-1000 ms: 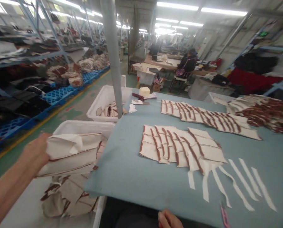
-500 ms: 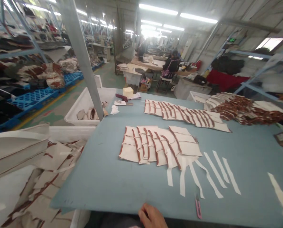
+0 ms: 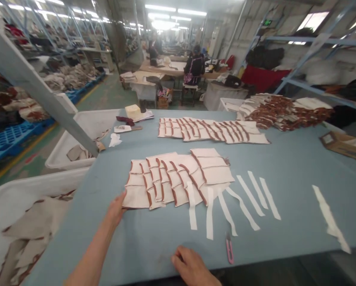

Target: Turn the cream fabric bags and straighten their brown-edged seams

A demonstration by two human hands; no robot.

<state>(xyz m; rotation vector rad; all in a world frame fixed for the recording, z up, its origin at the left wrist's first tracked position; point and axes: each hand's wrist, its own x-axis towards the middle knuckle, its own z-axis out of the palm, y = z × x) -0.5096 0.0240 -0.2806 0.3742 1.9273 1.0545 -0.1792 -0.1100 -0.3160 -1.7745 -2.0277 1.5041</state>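
My left hand (image 3: 117, 207) is at the lower left corner of the leftmost cream fabric panel (image 3: 136, 197), its fingers closed on the edge. That panel lies in an overlapping row of brown-edged cream panels (image 3: 182, 194), the rightmost one (image 3: 216, 174) on top. At the table's front edge rests my right hand (image 3: 191, 265), fingers curled; a dark spot shows between them, too small to name. Right of it lie pink thread snips (image 3: 229, 249). Several white strips (image 3: 210, 216) fan out below and right of the panels, some touching the row.
Behind is a second row of panels (image 3: 210, 131), with a brown-and-cream pile (image 3: 285, 113) at the back right. White bins (image 3: 57, 163) of fabric stand left of the blue-green table (image 3: 285, 167). A slanted metal post (image 3: 46, 93) crosses the left side. A person (image 3: 194, 67) sits farther back.
My left hand has come into view and taken hold of the leftmost panel's corner. My right hand reaches slightly farther onto the table. The view has turned, shifting the scene left.
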